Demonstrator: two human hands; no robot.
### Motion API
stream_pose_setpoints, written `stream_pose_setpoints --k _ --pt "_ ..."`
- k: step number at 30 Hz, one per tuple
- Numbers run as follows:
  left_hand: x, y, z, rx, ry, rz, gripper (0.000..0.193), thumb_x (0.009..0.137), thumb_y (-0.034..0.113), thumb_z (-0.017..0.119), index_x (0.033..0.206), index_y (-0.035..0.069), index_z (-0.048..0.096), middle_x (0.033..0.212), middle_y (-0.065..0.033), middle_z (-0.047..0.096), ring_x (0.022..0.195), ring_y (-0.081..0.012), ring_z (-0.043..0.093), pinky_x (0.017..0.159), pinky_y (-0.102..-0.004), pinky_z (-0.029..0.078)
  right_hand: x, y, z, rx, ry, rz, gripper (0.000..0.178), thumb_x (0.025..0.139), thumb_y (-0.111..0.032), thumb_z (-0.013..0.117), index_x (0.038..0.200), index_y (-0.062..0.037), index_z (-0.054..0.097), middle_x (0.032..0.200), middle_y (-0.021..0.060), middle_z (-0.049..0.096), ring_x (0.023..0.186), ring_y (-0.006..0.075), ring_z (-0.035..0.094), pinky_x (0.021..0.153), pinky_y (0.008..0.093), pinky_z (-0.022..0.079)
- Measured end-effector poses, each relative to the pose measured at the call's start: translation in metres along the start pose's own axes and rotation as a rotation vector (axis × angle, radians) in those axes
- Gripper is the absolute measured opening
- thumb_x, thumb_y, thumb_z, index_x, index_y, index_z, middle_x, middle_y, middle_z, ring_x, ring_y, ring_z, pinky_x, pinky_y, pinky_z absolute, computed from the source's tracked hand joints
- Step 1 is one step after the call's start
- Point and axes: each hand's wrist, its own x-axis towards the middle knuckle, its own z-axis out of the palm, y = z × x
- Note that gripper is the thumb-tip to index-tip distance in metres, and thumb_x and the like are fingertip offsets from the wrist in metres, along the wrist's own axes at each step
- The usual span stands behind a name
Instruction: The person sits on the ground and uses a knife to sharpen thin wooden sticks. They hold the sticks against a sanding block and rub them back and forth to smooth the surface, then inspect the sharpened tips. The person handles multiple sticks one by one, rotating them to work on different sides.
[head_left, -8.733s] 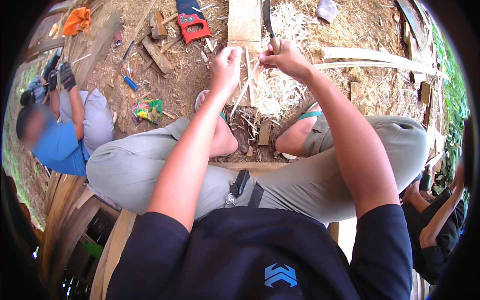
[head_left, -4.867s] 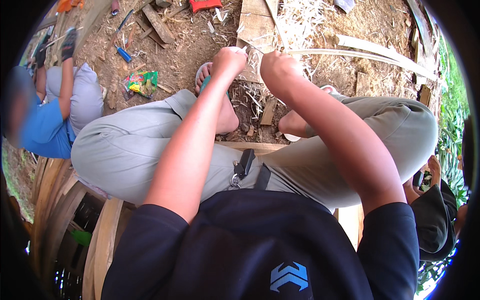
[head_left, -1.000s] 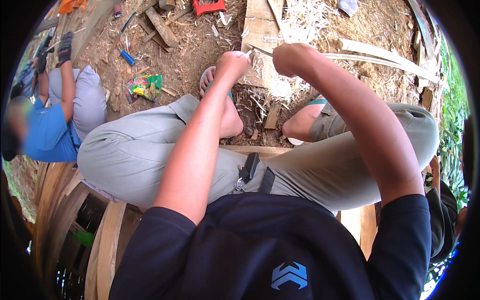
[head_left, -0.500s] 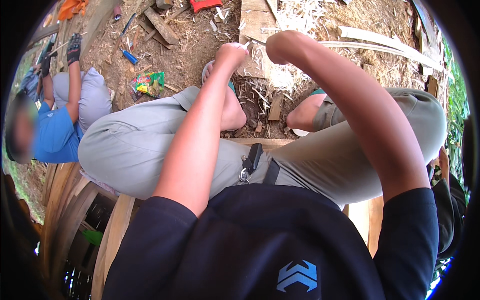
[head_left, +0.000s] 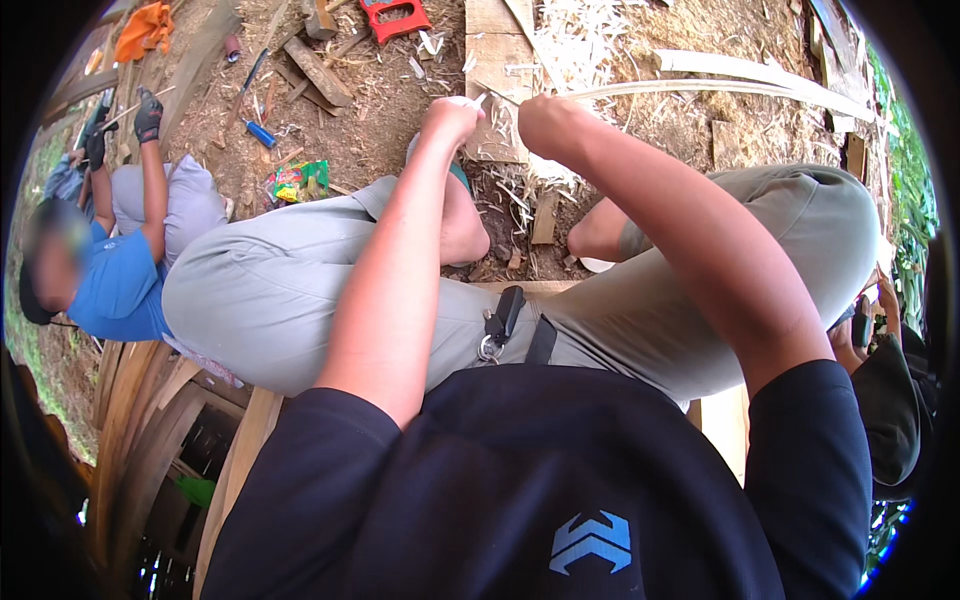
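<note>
Both my hands are closed over a wooden board [head_left: 493,60] on the ground between my feet. From my left hand [head_left: 453,120] pokes the short white end of a thin strip [head_left: 481,101]. My right hand [head_left: 550,125] is wrapped round a knife, whose narrow blade [head_left: 497,93] points left toward the left hand; its handle is hidden in my fingers. Beyond the right hand a long pale wooden strip [head_left: 690,88] runs off to the right. Whether it joins the piece in my left hand, I cannot tell.
Wood shavings [head_left: 585,55] litter the ground. Left of the board lie a red saw handle [head_left: 395,18], wood offcuts [head_left: 318,72], a blue-handled tool [head_left: 261,134] and a bright packet [head_left: 300,181]. A co-worker in a blue shirt [head_left: 122,275] sits at the left, wearing gloves.
My view has shifted slightly, showing more of the red saw handle. My right hand has come a little lower and left. Both hands stay closed, close together over the board.
</note>
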Motion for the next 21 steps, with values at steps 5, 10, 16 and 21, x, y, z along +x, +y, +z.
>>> stream_pose_setpoints --k 5,10,16,21 --pt "-0.001 -0.002 -0.003 0.016 0.011 0.048 0.020 0.089 0.023 0.060 0.091 0.023 0.080 0.097 -0.0087 0.075 0.087 -0.0205 0.070 0.079 -0.0340 0.052 -0.001 -0.018 -0.005 -0.057 -0.023 0.103 0.019 0.082 -0.008 0.066 0.095 0.0020 0.073 0.097 0.0207 0.073 0.082 0.0291 0.074 0.063 0.0367 0.059" --pt "-0.023 0.009 -0.009 -0.097 0.009 0.065 0.019 0.090 0.022 0.059 0.087 0.012 0.075 0.078 -0.0071 0.070 0.070 -0.0168 0.063 0.066 -0.0340 0.049 0.007 0.006 0.015 0.094 -0.252 0.105 0.026 0.087 -0.013 0.066 0.108 0.0024 0.070 0.102 0.0193 0.071 0.089 0.0309 0.072 0.072 0.0412 0.058" --pt "-0.046 0.018 -0.011 -0.170 -0.004 0.103 0.021 0.097 0.022 0.058 0.095 0.008 0.072 0.073 0.0014 0.062 0.069 -0.0085 0.053 0.067 -0.0260 0.043 -0.003 0.057 0.001 0.549 -0.267 0.207 0.047 0.106 -0.028 0.040 0.106 0.0121 0.063 0.082 0.0237 0.065 0.062 0.0337 0.061 0.059 0.0490 0.052" --pt "-0.043 0.008 -0.008 -0.247 -0.028 0.111 0.018 0.094 0.024 0.063 0.098 0.009 0.072 0.074 0.0032 0.063 0.064 -0.0063 0.050 0.057 -0.0240 0.041 0.001 0.055 -0.010 0.320 -0.157 0.229 0.042 0.105 -0.030 0.040 0.116 -0.0007 0.068 0.109 0.0186 0.070 0.095 0.0340 0.068 0.083 0.0450 0.054"
